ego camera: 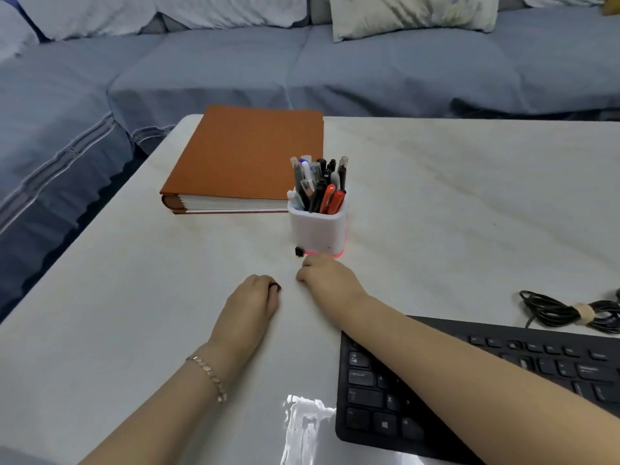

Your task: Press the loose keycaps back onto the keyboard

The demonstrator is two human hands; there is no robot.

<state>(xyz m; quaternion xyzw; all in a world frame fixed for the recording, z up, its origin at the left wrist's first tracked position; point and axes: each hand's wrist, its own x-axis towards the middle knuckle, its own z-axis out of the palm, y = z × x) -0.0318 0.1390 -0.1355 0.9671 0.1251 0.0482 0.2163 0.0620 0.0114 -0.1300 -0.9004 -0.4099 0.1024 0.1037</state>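
Observation:
The black keyboard (436, 391) lies at the lower right of the table, and my right forearm crosses over it. My left hand (250, 302) rests on the table left of the keyboard and pinches a small black keycap (275, 286) at its fingertips. Another loose black keycap (299, 252) lies against the base of the white pen holder (317, 229). My right hand (330, 278) is knuckles up just in front of that keycap, fingers bent down toward the table. Whether it holds anything is hidden.
An orange-covered book (248, 152) lies behind the pen holder. A coiled black cable (570, 310) sits at the right, beyond the keyboard. The white table (134, 280) ends at the left, with a blue-covered sofa (369, 72) around it.

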